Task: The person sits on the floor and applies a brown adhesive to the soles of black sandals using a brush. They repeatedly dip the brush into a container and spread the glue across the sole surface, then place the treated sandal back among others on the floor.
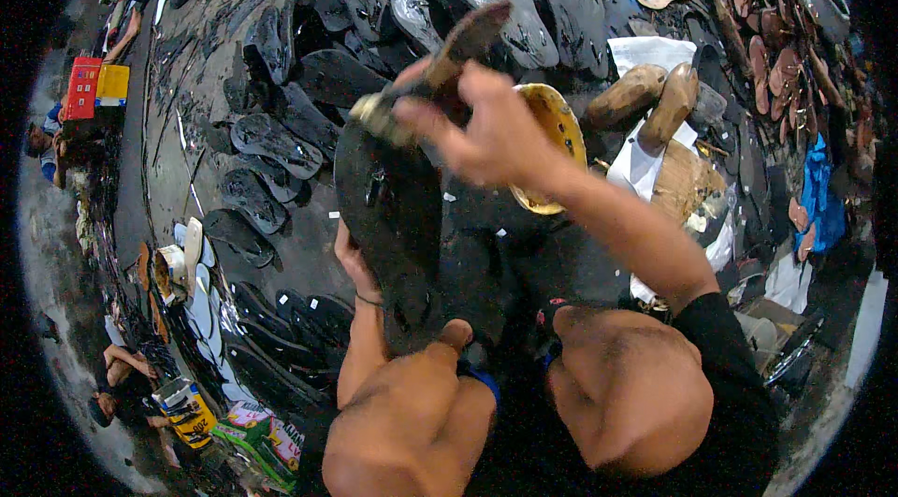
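– Sole [388, 207] in hand, I take it. Where exactly?

– Above the floor [599, 254], just beyond the knees [402, 432]. It is black and points away from the person. The left hand [358, 268] holds it at its left edge. Part of that hand is hidden behind it, so I cannot tell how far the fingers wrap.

– And the right hand [486, 128]?

– Closed round a brush [474, 34]. The wooden end sticks out past the grip, away to the right; the pale bristles [379, 120] lie over the sole's far end. They are blurred, so I cannot tell whether they touch it.

– What is near that hand?

– A yellow bowl [535, 207], just right of the wrist and partly covered by the arm. Right of the bowl lie 2 wooden lasts [672, 109], side by side.

– And the rest of the floor?

– Black soles [575, 20], many glossy, crowd its far edge and curve round to the left. Brown soles [781, 76] fill the far right corner, with a blue sheet [821, 207] nearer along the right edge. Pale soles [203, 310] lie toward the left edge. At the near left corner, a yellow tin [190, 413] stands beside a green box [248, 450].
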Motion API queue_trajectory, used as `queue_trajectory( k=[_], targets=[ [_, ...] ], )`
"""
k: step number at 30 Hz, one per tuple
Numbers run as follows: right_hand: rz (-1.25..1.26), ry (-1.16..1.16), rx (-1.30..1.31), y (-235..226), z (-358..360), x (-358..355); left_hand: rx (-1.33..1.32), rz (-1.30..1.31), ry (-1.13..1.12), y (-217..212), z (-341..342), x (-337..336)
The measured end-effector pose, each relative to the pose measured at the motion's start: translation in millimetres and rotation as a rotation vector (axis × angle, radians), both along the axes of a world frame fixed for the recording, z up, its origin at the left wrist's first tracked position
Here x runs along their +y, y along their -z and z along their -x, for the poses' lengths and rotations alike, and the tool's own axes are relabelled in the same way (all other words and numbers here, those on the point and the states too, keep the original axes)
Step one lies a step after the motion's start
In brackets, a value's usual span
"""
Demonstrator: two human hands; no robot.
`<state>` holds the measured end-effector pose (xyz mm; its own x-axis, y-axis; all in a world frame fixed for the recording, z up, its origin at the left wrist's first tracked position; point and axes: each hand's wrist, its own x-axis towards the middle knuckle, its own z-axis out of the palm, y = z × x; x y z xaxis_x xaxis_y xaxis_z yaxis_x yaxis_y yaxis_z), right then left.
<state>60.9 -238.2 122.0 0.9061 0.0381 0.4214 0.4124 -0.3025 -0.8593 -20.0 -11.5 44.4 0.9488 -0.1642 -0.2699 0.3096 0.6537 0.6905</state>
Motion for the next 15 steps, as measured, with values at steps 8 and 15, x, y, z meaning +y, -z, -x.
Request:
queue_trajectory(
  k=[8, 15],
  targets=[
    [-0.118, -0.404, 0.175, 15, 82, 20, 0.018, 0.009, -0.379, 47, -41, 44],
    [0.395, 0.322, 0.459, 72, 62, -63, 0.268, -0.581, -0.456, 77, 3, 71]
  ],
)
